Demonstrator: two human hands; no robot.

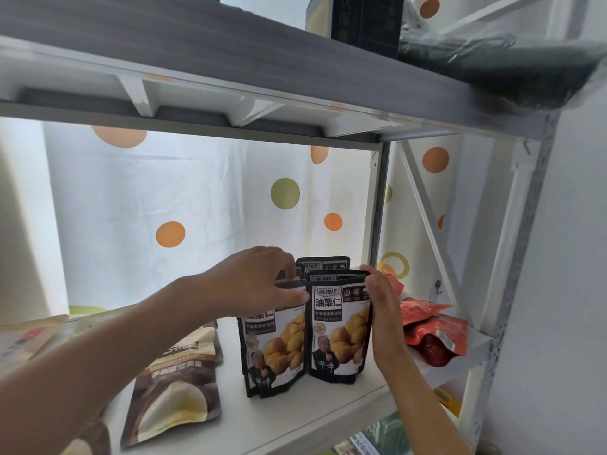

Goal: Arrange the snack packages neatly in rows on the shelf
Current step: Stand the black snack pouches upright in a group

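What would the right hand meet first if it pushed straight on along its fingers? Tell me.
Probably the red foil snack packets stacked behind the right hand, which rests against the black chestnut pouch. Depth there is unclear.

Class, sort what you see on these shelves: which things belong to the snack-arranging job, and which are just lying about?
Part of the job:
black chestnut packages
brown package
red packages
white shelf
left hand
right hand

Lying about:
dark box on the upper shelf
plastic-wrapped dark bundle
dotted curtain
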